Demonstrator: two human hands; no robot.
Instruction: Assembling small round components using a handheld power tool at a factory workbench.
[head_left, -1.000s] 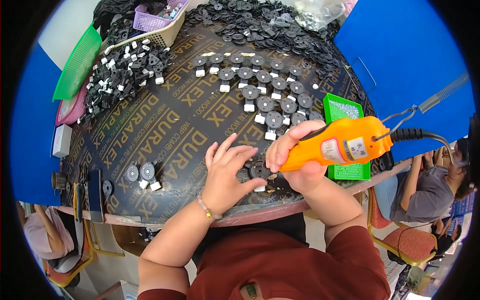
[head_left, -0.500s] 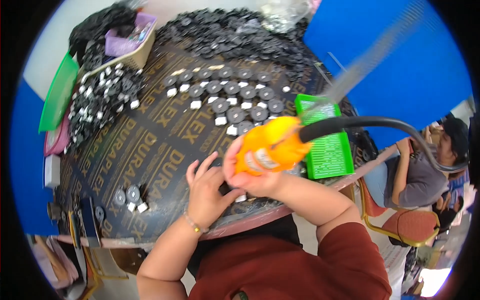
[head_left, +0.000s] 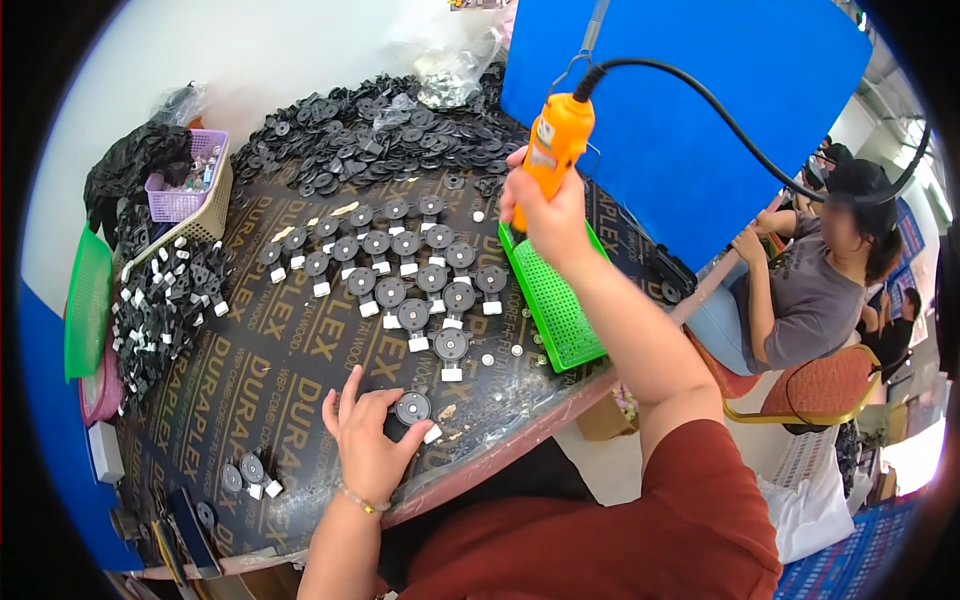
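Observation:
An orange electric screwdriver [head_left: 556,145] with a black cord hangs from a spring. My right hand [head_left: 548,215] is closed around its lower body, and its dark tip points down at the far end of the green perforated tray [head_left: 575,338]. Near the table's front edge, my left hand [head_left: 368,435] pinches a dark round disc with a white block [head_left: 413,407] between thumb and fingers, while it rests on the table. Similar disc parts [head_left: 451,345] stand in rows just beyond.
Loose black discs [head_left: 345,135] are heaped at the back. A pile of black and white pieces [head_left: 160,305] lies at the left beside a purple basket [head_left: 180,205]. Two finished-looking discs [head_left: 252,468] lie front left. A blue panel [head_left: 690,110] and a seated person [head_left: 830,270] are at right.
My right hand has lifted the screwdriver up and away from the left hand, toward the tray's far end. The disc by my left hand is now uncovered. The whole view has shifted.

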